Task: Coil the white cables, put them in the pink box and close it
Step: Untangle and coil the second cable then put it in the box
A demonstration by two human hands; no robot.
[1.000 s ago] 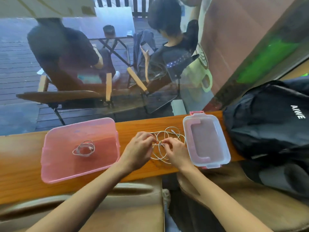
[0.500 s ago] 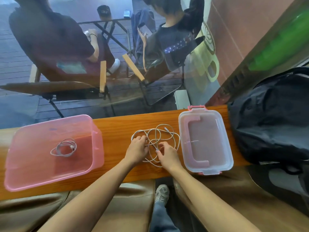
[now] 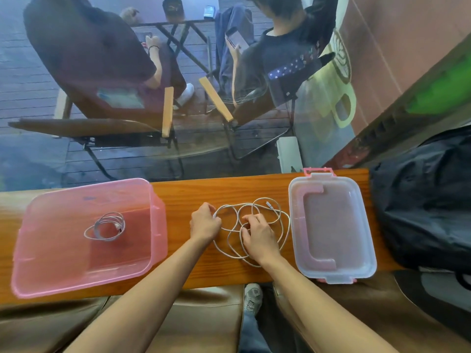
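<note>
While both hands' fingers pinch the loose cable (image 3: 257, 215), box (image 3: 84, 266), lid (image 3: 367, 256) and backpack (image 3: 423, 200) flank it.

bare counter (image 3: 178, 200) between pink box (image 3: 158, 225) and lid (image 3: 367, 250), backpack (image 3: 420, 200) probably blocking right

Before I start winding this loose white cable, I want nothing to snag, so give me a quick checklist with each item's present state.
1. Loose white cable all on the wooden counter, none hanging off: ok.
2. Cable free of knots: cannot tell; loops cross.
3. Left hand on the cable's left loop: ok.
4. Right hand gripping the cable: cannot tell; it rests on the loops.
5. Pink plastic box open, room beside the coiled white cable: ok.
6. Clear lid with pink latches clear of the cable: ok, beside it.
</note>
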